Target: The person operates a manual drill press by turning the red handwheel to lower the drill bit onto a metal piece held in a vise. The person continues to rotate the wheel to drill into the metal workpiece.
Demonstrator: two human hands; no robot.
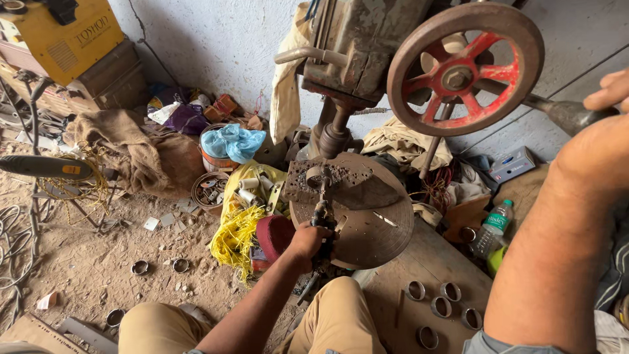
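Left hand (308,241) is closed in a fist around dark locking pliers (321,216), which clamp a short metal ring (316,177) standing on edge on the round drill press table (373,229). Ring is dull grey steel, open bore facing the camera, sitting directly under the spindle (335,134) near the table's rear edge. Table is rusty brown, pitted with drill marks around the ring. Right hand (606,118) is up at the right frame edge, fingers wrapped over the feed lever handle (567,113); exact grip is partly cut off. Lever runs to the hub of the large red-spoked handwheel (465,69). Five similar rings (441,307) lie on the wooden board at lower right, a plastic bottle (493,228) just beyond them. More loose rings (159,267) sit on the dirt floor, left.
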